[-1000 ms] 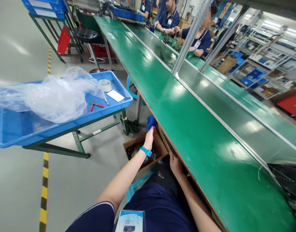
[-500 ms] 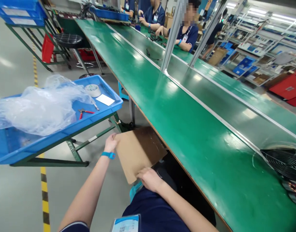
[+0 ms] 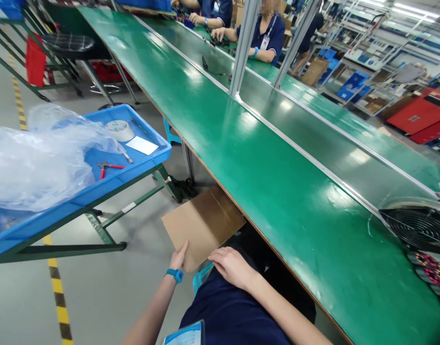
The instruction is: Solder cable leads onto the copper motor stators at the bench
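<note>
A flat brown piece of cardboard point(image 3: 201, 225) is held low in front of my lap, its far right part in the shade of the bench edge. My left hand point(image 3: 179, 258) grips its near left edge, thumb on top and the other fingers hidden beneath. At the near edge, my right hand point(image 3: 232, 266) lies palm down with its fingers stretched out, fingertips at the cardboard's border. Whether those fingertips press on it I cannot tell.
A long green workbench point(image 3: 241, 158) runs along my right, with a black fan guard point(image 3: 413, 227) on it. On the left, a blue tray cart point(image 3: 148, 160) carries plastic bags point(image 3: 36, 163), a tape roll point(image 3: 119, 130) and red-handled pliers point(image 3: 105, 168). Co-workers sit across the bench.
My left hand has moved from the cardboard's far left corner to its near left edge. My right hand has loosened and slid slightly right. The view has shifted a little.
</note>
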`<state>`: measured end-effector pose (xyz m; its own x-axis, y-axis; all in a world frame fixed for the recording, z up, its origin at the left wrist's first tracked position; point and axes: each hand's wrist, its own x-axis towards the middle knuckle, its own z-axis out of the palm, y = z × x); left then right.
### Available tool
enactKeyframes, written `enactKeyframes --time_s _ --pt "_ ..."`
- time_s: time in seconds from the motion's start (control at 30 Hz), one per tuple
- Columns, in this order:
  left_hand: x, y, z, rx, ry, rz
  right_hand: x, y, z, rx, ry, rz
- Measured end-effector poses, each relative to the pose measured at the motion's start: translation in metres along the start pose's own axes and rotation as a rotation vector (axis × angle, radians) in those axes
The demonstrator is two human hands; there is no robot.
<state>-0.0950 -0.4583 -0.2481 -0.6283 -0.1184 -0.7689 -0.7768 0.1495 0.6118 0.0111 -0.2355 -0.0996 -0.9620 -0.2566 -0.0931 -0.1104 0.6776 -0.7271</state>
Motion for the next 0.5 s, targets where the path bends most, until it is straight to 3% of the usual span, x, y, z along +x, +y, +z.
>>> enactKeyframes --time_s 0.17,0.33,0.4,0.5 --pt "0.000 -0.010 -0.005 -0.063 -0.137 -0.128 -0.032 -0.024 -0.026 -0.025 0.151 -0.095" --pt "0.003 -0.006 -0.001 -0.132 -0.128 -0.177 -0.092 -0.039 -0.072 -0.201 0.378 -0.199" --pt "0.007 -0.004 0.006 -0.163 -0.116 -0.184 -0.112 -0.036 -0.088 -0.268 0.475 -0.166" --pt "0.016 0.000 0.029 -0.202 -0.112 -0.184 -0.130 -0.027 -0.103 -0.370 0.618 -0.004"
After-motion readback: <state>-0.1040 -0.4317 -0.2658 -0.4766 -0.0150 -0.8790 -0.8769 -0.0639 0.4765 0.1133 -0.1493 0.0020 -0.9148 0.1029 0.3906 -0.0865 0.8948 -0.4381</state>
